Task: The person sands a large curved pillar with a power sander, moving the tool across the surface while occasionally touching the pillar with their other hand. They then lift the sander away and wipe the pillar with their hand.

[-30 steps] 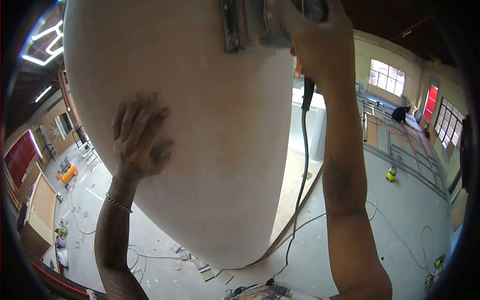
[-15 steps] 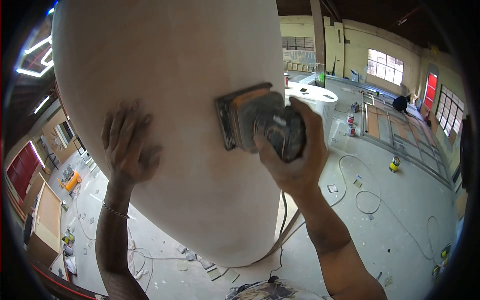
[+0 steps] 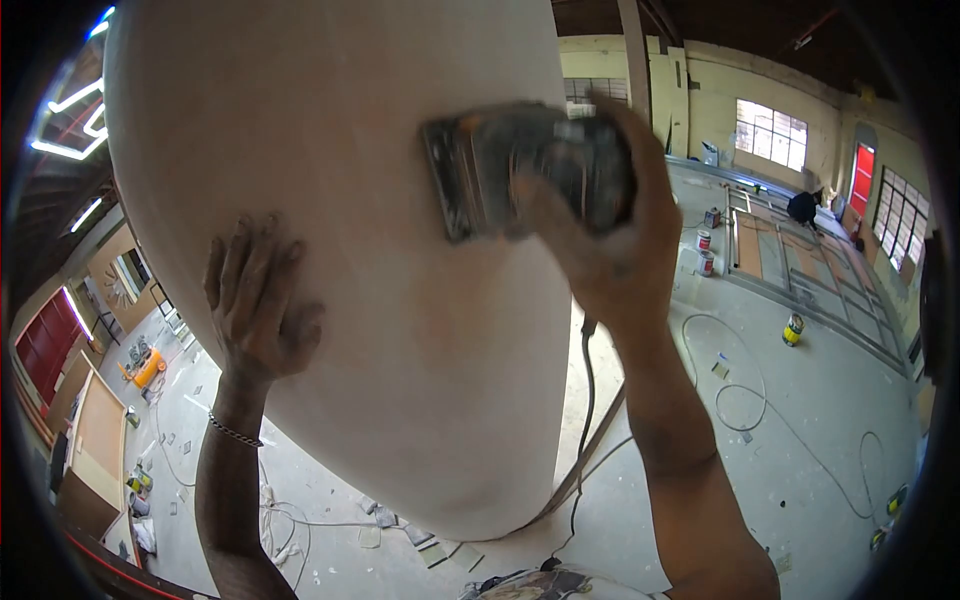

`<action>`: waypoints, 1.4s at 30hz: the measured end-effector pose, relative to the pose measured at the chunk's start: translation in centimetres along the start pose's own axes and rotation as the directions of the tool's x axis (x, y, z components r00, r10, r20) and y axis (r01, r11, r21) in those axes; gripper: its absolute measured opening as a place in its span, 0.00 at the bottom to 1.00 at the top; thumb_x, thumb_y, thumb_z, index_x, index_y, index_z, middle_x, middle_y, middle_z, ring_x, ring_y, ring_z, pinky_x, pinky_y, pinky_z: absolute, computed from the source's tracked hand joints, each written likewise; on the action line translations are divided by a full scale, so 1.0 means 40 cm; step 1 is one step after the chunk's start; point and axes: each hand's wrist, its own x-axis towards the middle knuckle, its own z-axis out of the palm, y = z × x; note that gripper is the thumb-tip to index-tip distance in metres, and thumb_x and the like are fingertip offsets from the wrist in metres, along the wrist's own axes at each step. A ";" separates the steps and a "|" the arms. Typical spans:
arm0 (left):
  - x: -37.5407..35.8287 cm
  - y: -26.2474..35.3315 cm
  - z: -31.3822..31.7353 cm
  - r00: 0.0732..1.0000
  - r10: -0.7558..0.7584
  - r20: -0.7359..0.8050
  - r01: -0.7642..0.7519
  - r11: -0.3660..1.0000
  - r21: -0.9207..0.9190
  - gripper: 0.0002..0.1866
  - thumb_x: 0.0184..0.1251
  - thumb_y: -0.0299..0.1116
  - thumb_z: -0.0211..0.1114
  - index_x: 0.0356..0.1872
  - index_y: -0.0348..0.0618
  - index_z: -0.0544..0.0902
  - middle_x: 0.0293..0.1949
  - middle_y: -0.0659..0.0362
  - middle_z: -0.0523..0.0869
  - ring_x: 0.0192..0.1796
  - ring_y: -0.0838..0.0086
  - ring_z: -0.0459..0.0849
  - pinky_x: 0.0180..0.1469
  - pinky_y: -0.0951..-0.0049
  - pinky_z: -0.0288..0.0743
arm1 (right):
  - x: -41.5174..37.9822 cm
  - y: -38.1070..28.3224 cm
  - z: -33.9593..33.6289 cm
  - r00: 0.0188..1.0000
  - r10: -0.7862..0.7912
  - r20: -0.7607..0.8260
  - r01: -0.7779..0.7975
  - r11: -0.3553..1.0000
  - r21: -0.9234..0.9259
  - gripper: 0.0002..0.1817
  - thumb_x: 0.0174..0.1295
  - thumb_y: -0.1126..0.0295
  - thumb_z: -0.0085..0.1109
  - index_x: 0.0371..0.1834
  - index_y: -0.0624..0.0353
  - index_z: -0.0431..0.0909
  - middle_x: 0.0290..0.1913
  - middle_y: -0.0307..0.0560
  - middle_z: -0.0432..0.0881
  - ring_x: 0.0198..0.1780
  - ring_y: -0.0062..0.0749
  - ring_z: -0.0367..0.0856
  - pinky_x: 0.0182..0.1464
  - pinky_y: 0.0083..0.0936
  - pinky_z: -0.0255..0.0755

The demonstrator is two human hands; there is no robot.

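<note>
A large, pale, curved panel (image 3: 370,400) fills the middle of the view, with faint brownish patches on it. My left hand (image 3: 258,295) lies flat against its left part, fingers spread. Wrapped round a dark power sander (image 3: 530,165) is my right hand (image 3: 620,230), near the panel's right edge. The sander is slightly blurred, and its flat pad faces the panel. A black cord (image 3: 588,390) hangs down below that hand.
Cables (image 3: 740,400) loop over the floor at the right, near a yellow can (image 3: 792,330) and a metal frame (image 3: 810,270). Sanding scraps (image 3: 432,553) lie below the panel. An orange compressor (image 3: 150,368) stands at the left.
My right hand has moved up with the sander, which is now higher on the panel. The cord hangs in fuller view. My left hand has hardly shifted.
</note>
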 end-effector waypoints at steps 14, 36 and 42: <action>0.001 0.002 0.003 1.000 0.005 -0.012 -0.005 1.000 -0.010 0.27 0.62 0.41 0.62 0.61 0.40 0.83 0.69 0.46 0.78 0.75 0.46 0.69 0.77 0.41 0.56 | 0.249 -0.051 0.020 0.997 0.078 0.023 -0.080 0.990 0.114 0.27 0.60 0.64 0.72 0.59 0.65 0.76 0.37 0.43 0.83 0.38 0.19 0.82 0.41 0.20 0.76; 0.015 -0.004 0.012 0.999 0.023 -0.043 -0.023 1.000 -0.006 0.28 0.61 0.38 0.63 0.63 0.40 0.82 0.69 0.45 0.78 0.75 0.46 0.70 0.77 0.41 0.57 | -0.001 0.056 -0.031 0.998 0.055 -0.024 -0.055 0.998 -0.001 0.37 0.49 0.63 0.80 0.64 0.57 0.75 0.48 0.53 0.82 0.45 0.39 0.86 0.49 0.32 0.81; 0.005 -0.003 0.012 0.999 0.010 -0.032 -0.010 1.000 -0.006 0.27 0.61 0.39 0.63 0.62 0.40 0.82 0.69 0.46 0.78 0.75 0.46 0.70 0.77 0.41 0.57 | 0.092 0.016 -0.005 0.998 0.060 0.024 -0.061 0.997 0.038 0.35 0.49 0.64 0.79 0.63 0.52 0.76 0.47 0.50 0.82 0.45 0.38 0.87 0.46 0.33 0.81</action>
